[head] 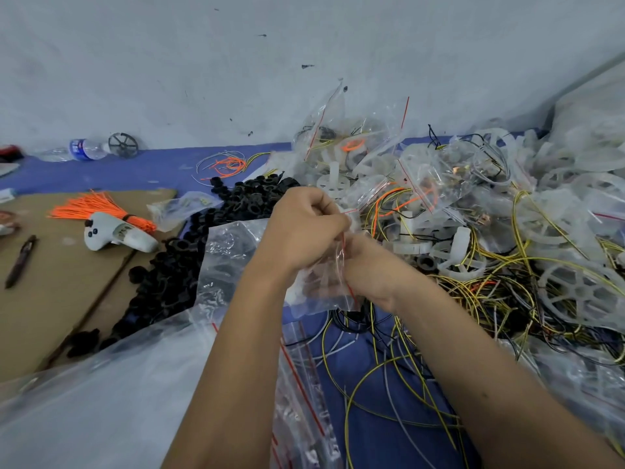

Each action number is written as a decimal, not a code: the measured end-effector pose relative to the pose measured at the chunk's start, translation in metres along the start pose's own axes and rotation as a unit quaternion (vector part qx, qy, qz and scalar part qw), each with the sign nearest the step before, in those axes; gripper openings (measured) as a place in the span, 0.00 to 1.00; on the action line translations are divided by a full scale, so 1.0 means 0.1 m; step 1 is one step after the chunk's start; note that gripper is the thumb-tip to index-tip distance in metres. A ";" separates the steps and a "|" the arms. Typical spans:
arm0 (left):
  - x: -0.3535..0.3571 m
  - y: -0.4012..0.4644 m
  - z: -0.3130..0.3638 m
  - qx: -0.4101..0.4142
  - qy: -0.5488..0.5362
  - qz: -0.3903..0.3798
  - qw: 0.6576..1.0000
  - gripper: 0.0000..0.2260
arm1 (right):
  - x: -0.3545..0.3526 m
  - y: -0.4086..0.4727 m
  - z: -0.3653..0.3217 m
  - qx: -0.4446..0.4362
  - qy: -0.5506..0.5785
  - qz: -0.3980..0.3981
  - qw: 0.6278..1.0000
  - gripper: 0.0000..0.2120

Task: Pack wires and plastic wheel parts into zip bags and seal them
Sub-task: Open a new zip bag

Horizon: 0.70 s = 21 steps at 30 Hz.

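Both my hands hold one small clear zip bag (324,286) with a red seal line, in the middle of the view. My left hand (304,225) pinches its top edge with curled fingers. My right hand (368,269) grips the bag's right side lower down. What lies inside the bag is blurred. Loose yellow, black and grey wires (399,360) lie on the blue surface under my forearms. White plastic wheel parts (581,296) and filled zip bags (372,154) are heaped to the right and behind my hands.
A pile of black round parts (189,262) lies left of my hands. On brown cardboard (50,299) rest an orange wire bundle (98,208), a white controller (115,235) and a pen (20,258). Large clear plastic sheets (118,394) fill the lower left. A water bottle (84,148) lies by the wall.
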<state>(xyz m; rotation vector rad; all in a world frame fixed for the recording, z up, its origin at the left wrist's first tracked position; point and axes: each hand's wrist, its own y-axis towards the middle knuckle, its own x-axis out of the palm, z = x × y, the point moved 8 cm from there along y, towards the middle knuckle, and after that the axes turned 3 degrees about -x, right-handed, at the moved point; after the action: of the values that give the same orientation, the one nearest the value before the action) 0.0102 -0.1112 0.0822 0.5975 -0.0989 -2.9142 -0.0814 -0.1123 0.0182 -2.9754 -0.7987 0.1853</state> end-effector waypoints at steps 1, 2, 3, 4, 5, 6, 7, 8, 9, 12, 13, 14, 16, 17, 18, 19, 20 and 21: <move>0.01 0.00 0.00 -0.003 -0.017 -0.007 1.000 0.10 | 0.02 0.00 -0.02 -0.012 -0.015 -0.004 1.000 0.07; 0.02 -0.01 0.01 -0.007 -0.033 -0.014 0.999 0.11 | 0.07 -0.02 -0.02 -0.021 -0.011 -0.027 0.999 0.08; 0.04 -0.01 0.01 -0.011 -0.045 -0.021 0.999 0.11 | 0.12 -0.04 -0.01 -0.024 0.007 -0.064 0.998 0.07; 0.06 -0.02 0.01 -0.017 -0.057 -0.028 0.998 0.12 | 0.19 -0.09 -0.01 -0.023 0.028 -0.110 0.993 0.06; 0.07 -0.02 0.02 -0.023 -0.070 -0.034 0.997 0.12 | 0.26 -0.14 -0.04 -0.031 0.029 -0.150 0.988 0.04; 0.07 -0.02 0.01 -0.030 -0.085 -0.036 0.995 0.12 | 0.27 -0.16 -0.08 -0.053 0.001 -0.158 0.986 0.03; 0.06 -0.02 0.00 -0.034 -0.098 -0.033 0.994 0.12 | 0.23 -0.14 -0.14 -0.079 -0.042 -0.136 0.987 0.02; 0.05 -0.01 -0.01 -0.036 -0.109 -0.026 0.993 0.12 | 0.15 -0.10 -0.21 -0.109 -0.089 -0.094 0.986 0.02; 0.04 0.00 -0.02 -0.038 -0.117 -0.017 0.992 0.11 | 0.07 -0.07 -0.28 -0.130 -0.130 -0.053 0.981 0.02; 0.05 0.02 -0.09 -0.052 -0.144 -0.001 0.988 0.10 | -0.26 -0.04 -0.43 -0.125 -0.212 0.036 0.969 0.09; 0.09 0.03 -0.12 -0.062 -0.155 -0.001 0.986 0.11 | -0.39 -0.05 -0.46 -0.110 -0.246 0.059 0.961 0.09; 0.12 0.04 -0.15 -0.072 -0.164 -0.001 0.984 0.11 | -0.54 -0.07 -0.49 -0.101 -0.288 0.090 0.948 0.08; 0.22 0.04 -0.19 -0.091 -0.177 -0.005 0.980 0.10 | -0.90 -0.16 -0.60 -0.096 -0.387 0.189 0.897 0.06; 0.28 0.04 -0.21 -0.097 -0.182 -0.009 0.978 0.08 | -1.09 -0.23 -0.66 -0.089 -0.439 0.249 0.859 0.04; 0.33 0.03 -0.22 -0.101 -0.182 -0.013 0.978 0.05 | -1.26 -0.32 -0.70 -0.073 -0.482 0.301 0.820 0.03; 0.37 0.03 -0.23 -0.101 -0.172 -0.012 0.980 0.05 | -1.42 -0.39 -0.72 -0.053 -0.514 0.332 0.789 0.02; 0.40 0.03 -0.25 -0.094 -0.152 -0.005 0.984 0.07 | -1.54 -0.44 -0.70 -0.020 -0.539 0.340 0.770 0.03; 0.41 0.03 -0.25 -0.080 -0.116 0.006 0.990 0.10 | -1.64 -0.46 -0.65 0.020 -0.560 0.328 0.761 0.04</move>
<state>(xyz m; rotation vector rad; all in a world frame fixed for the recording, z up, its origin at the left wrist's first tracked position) -0.0167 -0.1224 0.0438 0.2298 0.1029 -2.9301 -0.2370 -0.1562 0.1033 -2.6791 0.3579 2.0484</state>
